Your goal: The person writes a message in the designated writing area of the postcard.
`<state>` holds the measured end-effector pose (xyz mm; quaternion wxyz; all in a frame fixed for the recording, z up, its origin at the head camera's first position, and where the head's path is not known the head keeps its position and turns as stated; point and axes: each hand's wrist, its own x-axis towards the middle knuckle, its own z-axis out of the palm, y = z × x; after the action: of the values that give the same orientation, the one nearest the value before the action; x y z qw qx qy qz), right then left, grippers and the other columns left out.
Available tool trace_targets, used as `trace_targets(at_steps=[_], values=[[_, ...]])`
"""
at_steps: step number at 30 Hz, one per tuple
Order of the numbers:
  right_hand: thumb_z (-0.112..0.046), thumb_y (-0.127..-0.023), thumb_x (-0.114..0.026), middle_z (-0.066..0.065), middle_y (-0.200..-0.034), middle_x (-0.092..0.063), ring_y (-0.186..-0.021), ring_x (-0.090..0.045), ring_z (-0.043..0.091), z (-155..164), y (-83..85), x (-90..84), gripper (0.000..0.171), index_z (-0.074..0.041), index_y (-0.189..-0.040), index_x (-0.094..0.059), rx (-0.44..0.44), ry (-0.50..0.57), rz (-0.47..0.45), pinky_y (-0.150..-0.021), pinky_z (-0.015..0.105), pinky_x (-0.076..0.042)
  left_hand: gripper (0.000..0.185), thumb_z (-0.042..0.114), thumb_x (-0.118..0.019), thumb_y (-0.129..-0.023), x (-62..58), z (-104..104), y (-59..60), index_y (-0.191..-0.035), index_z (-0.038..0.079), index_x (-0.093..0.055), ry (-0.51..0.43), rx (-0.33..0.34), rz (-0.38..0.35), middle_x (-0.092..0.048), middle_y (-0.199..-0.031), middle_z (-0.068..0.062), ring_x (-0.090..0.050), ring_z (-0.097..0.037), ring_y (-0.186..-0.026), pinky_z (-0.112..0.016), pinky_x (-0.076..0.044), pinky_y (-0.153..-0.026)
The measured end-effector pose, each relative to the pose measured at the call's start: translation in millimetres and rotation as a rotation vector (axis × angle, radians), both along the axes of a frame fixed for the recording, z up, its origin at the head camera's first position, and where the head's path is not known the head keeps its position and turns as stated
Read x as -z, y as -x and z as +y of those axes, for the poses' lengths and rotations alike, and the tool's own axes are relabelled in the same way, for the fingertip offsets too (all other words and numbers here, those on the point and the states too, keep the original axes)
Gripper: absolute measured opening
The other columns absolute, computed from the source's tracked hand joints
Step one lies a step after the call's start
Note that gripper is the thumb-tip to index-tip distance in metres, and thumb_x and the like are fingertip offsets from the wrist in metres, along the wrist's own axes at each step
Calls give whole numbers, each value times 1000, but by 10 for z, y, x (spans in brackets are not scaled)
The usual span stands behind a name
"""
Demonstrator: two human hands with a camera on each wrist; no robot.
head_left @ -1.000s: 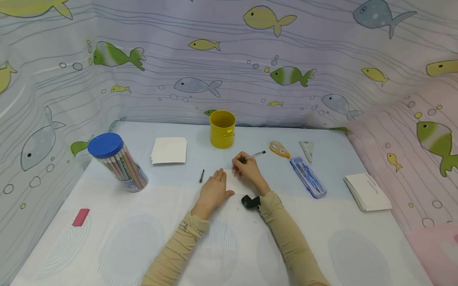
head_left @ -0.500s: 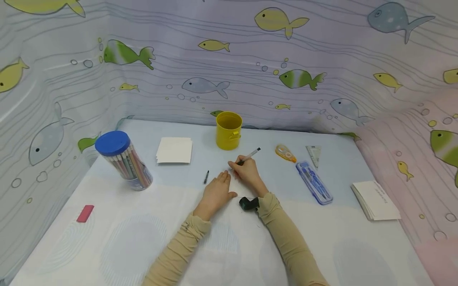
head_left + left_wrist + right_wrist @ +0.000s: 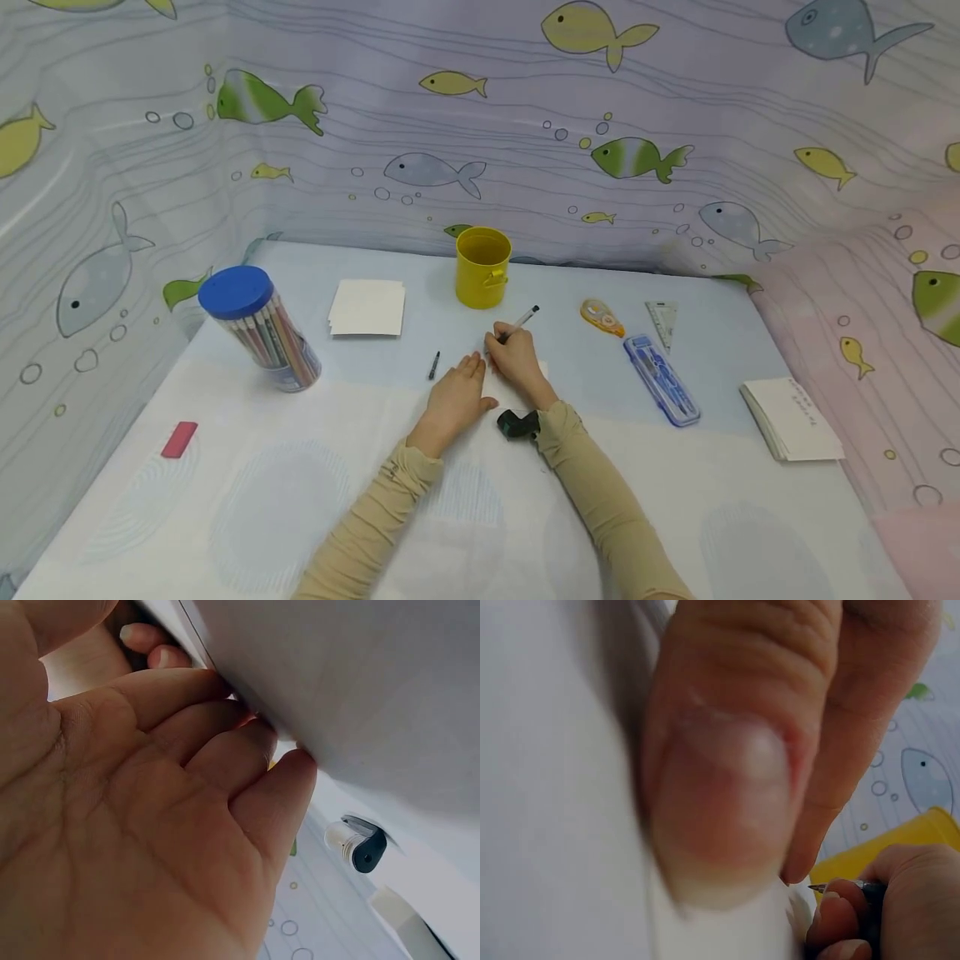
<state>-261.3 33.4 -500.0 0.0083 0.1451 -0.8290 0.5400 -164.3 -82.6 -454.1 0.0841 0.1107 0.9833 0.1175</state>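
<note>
Slim pen with clear barrel and black end (image 3: 525, 317) slants at centre in the head view, pinched by the right hand (image 3: 516, 357); the left hand (image 3: 453, 398) lies flat, fingers extended, on white paper (image 3: 498, 388). The left wrist view's left side shows its palm (image 3: 142, 817); the right wrist view's lower right, the pen's metal tip (image 3: 817, 887).

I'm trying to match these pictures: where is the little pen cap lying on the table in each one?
Head: the pen cap lies near the middle, just left of the left hand's fingertips.
Left wrist: right side, below mid-height.
Right wrist: not visible.
Shared landmark: the left hand, large across the left wrist picture, its thumb central in the right wrist one.
</note>
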Motion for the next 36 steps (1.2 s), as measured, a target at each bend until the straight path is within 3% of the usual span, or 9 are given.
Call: trace_targets(at_steps=[15,28,36], values=[[-7,-89,-52,-7,-41,-43,-35,-39,4,-25,2,25,33,-12,-58,-41,-17,-59,12,-36,17,-26,73,39,-65,-90,9,-1,-27,-143,-6,-42,11,3,14,-39,-152,-19,-37,-30,-143,-45,-37,-114],[-7,-88,-52,-7,-42,-42,-36,-38,5,-10,8,-1,33,-14,-58,-40,-33,-122,0,-37,17,-26,73,40,-62,-92,0,5,-1,-145,-5,-39,17,-1,-25,-35,-155,-18,-33,-29,-145,-43,-33,-117],[-6,-87,-52,-8,-42,-40,-36,-37,4,-12,8,-2,34,-14,-57,-39,-25,-91,29,-38,18,-24,74,40,-63,-91,19,-11,8,-145,-4,-39,26,3,-16,-36,-154,-17,-34,-29,-145,-43,-33,-117]])
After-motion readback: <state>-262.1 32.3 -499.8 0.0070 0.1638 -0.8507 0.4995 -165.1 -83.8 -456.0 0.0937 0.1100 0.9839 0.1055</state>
